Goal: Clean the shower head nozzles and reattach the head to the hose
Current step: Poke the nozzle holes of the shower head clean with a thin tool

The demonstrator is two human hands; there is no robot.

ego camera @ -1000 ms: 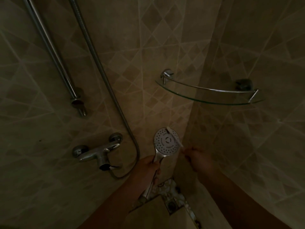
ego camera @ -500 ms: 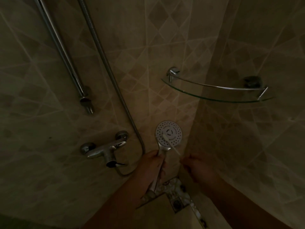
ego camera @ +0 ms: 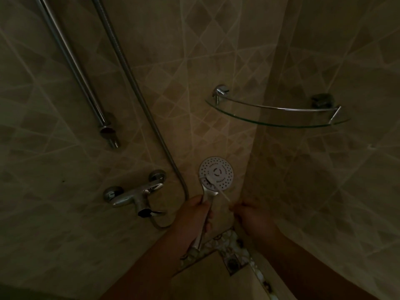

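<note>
In this dim shower corner my left hand [ego camera: 195,215] grips the chrome handle of a round shower head [ego camera: 216,173], its white nozzle face turned toward me. The handle's lower end pokes out below my fist, apart from the hose. My right hand [ego camera: 252,215] pinches a thin white toothbrush [ego camera: 216,188], whose bristle end lies against the lower left of the nozzle face. The metal hose [ego camera: 134,83] hangs down the wall and loops to the mixer tap [ego camera: 136,194].
A chrome slide rail [ego camera: 73,68] runs down the left wall. A glass corner shelf [ego camera: 277,120] with a chrome rail sits above my hands. A floor drain [ego camera: 232,264] lies in patterned tile below, near the corner.
The brush tip slid from the upper right of the nozzle face down to its lower left. The shower head now faces me more squarely, and my view shifted slightly.
</note>
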